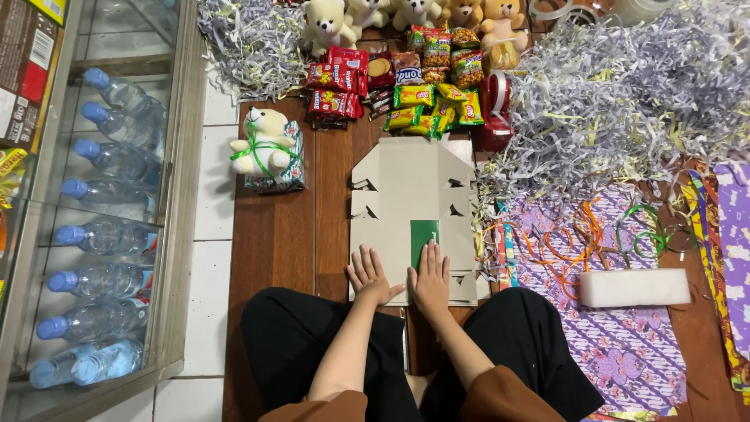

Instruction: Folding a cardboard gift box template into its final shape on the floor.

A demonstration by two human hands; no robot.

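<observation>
1. A flat, unfolded cardboard box (410,205) lies on the wooden floor (273,234) just in front of the seated person's knees, with a green rectangle (424,238) on its near half.
2. The left hand (370,275) rests palm down on the near edge of the cardboard, its fingers spread. The right hand (431,278) lies flat beside it, fingers held close together, touching the green rectangle. Neither hand grips anything.
3. The box looks barely begun: its flaps and cut tabs all lie flat, no wall is raised, and nothing is inside it.
4. Beyond the far edge sit snack packets (406,78) in red, green and yellow, with a row of small teddy bears (414,16) behind them.
5. To the left, a white teddy bear (264,141) tied with green ribbon sits on a small package.
6. To the right are heaps of shredded paper (617,101), loose ribbons (578,234), purple patterned wrapping paper (617,344) and a white foam block (634,287).
7. Far left, a glass cabinet (176,234) holds water bottles (101,234).
</observation>
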